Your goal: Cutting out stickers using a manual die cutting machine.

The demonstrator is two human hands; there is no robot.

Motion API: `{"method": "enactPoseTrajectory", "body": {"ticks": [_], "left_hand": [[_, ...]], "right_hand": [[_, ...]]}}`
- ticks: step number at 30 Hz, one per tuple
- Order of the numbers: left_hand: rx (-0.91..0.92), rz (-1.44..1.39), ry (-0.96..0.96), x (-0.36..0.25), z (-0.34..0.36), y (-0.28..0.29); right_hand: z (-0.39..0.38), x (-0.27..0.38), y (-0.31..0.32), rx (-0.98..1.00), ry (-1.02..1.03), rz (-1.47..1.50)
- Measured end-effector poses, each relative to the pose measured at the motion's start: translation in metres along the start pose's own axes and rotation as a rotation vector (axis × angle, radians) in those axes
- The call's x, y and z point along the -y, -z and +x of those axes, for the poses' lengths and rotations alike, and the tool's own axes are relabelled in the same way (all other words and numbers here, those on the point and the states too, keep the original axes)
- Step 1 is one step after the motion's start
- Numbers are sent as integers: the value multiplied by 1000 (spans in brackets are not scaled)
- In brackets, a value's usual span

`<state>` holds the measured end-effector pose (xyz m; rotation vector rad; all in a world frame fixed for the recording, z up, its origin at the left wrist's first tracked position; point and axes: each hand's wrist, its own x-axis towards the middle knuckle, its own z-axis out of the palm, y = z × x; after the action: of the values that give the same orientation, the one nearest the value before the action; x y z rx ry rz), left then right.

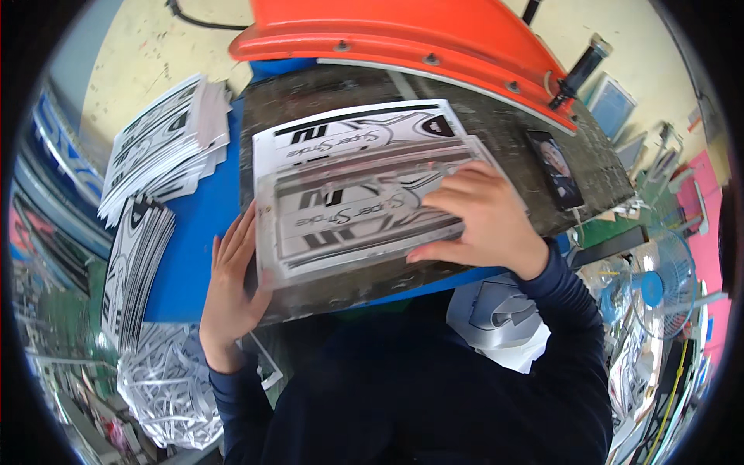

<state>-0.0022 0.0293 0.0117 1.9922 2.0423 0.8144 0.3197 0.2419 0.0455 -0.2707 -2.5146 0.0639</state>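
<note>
A flat, clear plate with a dark rectangular outline (360, 213) lies over printed white sheets (283, 147) on a dark, worn board. Black and grey artwork shows through it, and the sheets stick out past its far side. My left hand (232, 287) rests along the plate's left edge, fingers stretched out and thumb near the near-left corner. Over the plate's right part, my right hand (488, 221) has its fingers bent on top and its thumb toward the near edge, gripping it. The undersides of the right fingers are hidden.
An orange-red machine part (403, 35) with bolts overhangs the board's (511, 147) far side. A phone (554, 169) lies at right. Two stacks of printed sheets, one large (159, 143) and one narrow (136, 267), sit left. Paper strips (170, 387) fill a bag below; a fan (655, 287) stands right.
</note>
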Motion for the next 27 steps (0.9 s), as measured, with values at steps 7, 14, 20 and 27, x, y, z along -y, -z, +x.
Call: {"method": "enactPoseTrajectory", "body": {"ticks": [7, 14, 20, 27], "left_hand": [[50, 2, 120, 0, -3, 3], [-3, 204, -70, -18, 18, 17], [9, -47, -425, -47, 77, -27], [152, -48, -387, -62, 107, -46]], "right_hand": [[6, -5, 10, 64, -163, 66], [-21, -14, 5, -272, -255, 240], [-40, -28, -2, -498, -383, 543], [-47, -27, 0, -601, -407, 665]]}}
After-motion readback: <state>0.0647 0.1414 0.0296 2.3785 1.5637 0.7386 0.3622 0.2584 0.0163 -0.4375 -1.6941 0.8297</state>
